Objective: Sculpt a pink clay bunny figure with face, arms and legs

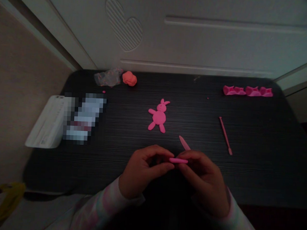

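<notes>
Between the fingertips of both hands I hold a small pink roll of modelling clay (178, 160), level above the near part of the table. My left hand (146, 169) pinches its left end, and my right hand (204, 178) pinches the right end. Just beyond them lies a flat pink clay rabbit (158, 118) with two ears, a round body, one arm on the left and two legs. A pink plastic modelling knife (184, 142) pokes out from behind my right fingers; its other end is hidden.
On the dark table (117, 127) lie an orange clay lump (129, 78), a crumpled clear wrapper (108, 77), a pink clay strip (247, 91) and a thin pink modelling tool (226, 135). White packaging (50, 122) and a blurred-out item (85, 118) are at left. A white panel stands behind.
</notes>
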`<state>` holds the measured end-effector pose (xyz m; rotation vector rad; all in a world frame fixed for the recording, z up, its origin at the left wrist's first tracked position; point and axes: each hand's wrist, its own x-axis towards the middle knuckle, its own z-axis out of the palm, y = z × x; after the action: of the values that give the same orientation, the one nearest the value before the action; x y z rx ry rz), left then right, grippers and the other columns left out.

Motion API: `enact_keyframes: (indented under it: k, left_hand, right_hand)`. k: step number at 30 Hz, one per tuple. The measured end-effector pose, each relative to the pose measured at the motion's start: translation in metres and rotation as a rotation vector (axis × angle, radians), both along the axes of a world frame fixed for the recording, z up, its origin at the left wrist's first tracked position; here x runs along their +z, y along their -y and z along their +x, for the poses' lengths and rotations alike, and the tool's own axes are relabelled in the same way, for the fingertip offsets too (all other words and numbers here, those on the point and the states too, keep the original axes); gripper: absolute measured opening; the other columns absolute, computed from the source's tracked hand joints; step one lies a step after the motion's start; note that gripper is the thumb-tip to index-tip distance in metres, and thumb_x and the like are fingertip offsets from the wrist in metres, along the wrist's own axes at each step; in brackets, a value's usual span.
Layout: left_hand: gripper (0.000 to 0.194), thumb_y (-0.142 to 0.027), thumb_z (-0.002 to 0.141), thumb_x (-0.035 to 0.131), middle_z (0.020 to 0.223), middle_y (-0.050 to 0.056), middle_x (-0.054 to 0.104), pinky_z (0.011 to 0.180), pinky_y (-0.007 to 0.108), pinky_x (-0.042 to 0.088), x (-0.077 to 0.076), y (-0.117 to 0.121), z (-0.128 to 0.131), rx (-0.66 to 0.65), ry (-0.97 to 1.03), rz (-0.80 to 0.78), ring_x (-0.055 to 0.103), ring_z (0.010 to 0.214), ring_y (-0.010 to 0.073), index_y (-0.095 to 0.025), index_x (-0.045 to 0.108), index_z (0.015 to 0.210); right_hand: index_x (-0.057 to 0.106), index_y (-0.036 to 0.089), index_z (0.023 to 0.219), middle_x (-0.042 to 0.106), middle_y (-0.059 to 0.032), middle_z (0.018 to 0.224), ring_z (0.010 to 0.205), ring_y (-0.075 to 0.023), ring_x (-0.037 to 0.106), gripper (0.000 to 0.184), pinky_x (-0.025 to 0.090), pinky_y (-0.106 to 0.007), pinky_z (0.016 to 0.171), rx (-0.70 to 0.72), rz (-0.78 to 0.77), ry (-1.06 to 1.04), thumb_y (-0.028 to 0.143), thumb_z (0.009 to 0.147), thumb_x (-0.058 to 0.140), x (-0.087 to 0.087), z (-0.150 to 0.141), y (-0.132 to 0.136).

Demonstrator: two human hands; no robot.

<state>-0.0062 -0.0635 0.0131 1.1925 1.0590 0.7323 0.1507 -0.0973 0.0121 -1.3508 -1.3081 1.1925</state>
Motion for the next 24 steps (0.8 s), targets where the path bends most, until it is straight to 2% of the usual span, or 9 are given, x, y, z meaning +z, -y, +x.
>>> enact_keyframes:
  k: [4,9,14,18,24]
  left_hand:
    - [0.007,-0.019,0.07,0.06,0.073,0.001,0.061,0.062,0.024,0.044,-0.0005,-0.0009,-0.0005,0.017,-0.01,0.043,0.055,0.069,0.0121,-0.019,0.065,0.074]
    - [0.005,-0.02,0.071,0.06,0.073,-0.001,0.059,0.065,0.02,0.044,-0.0021,-0.0011,-0.0004,0.046,0.083,-0.088,0.056,0.07,0.0097,-0.018,0.064,0.074]
    - [0.006,-0.017,0.072,0.058,0.075,-0.002,0.059,0.07,0.02,0.044,-0.0015,-0.0023,0.0001,0.04,0.127,-0.133,0.057,0.074,0.0092,-0.018,0.064,0.074]
    - [0.006,-0.018,0.072,0.058,0.075,-0.001,0.059,0.069,0.021,0.044,-0.0014,-0.0016,0.0002,0.029,0.091,-0.128,0.057,0.073,0.0103,-0.018,0.064,0.074]
    - [0.008,-0.021,0.073,0.058,0.077,-0.001,0.058,0.066,0.023,0.043,-0.0045,-0.0003,-0.001,-0.003,-0.032,-0.011,0.055,0.073,0.011,-0.021,0.064,0.077]
  right_hand:
    - [0.057,0.023,0.084,0.063,0.0025,0.076,0.068,-0.009,0.06,0.013,0.05,-0.019,0.06,-0.012,-0.067,-0.072,0.016,0.073,0.058,-0.0002,-0.0069,-0.0007]
    - [0.056,0.024,0.09,0.062,0.0013,0.082,0.074,-0.0102,0.06,0.016,0.05,-0.022,0.067,0.022,-0.076,-0.035,0.019,0.075,0.057,-0.0051,-0.0107,0.0006]
    - [0.052,0.029,0.102,0.062,0.0013,0.092,0.084,-0.0121,0.059,0.028,0.048,-0.027,0.075,0.047,-0.062,0.01,0.019,0.076,0.057,-0.0085,-0.0085,0.0041]
    - [0.054,0.027,0.098,0.062,0.0001,0.09,0.081,-0.0127,0.059,0.021,0.048,-0.027,0.072,0.047,-0.061,0.042,0.021,0.078,0.054,-0.0073,-0.0071,0.0038]
    - [0.059,0.023,0.084,0.062,0.0004,0.078,0.07,-0.0123,0.059,0.009,0.047,-0.026,0.064,0.015,-0.093,0.125,0.025,0.077,0.055,-0.0064,-0.0091,0.0004]
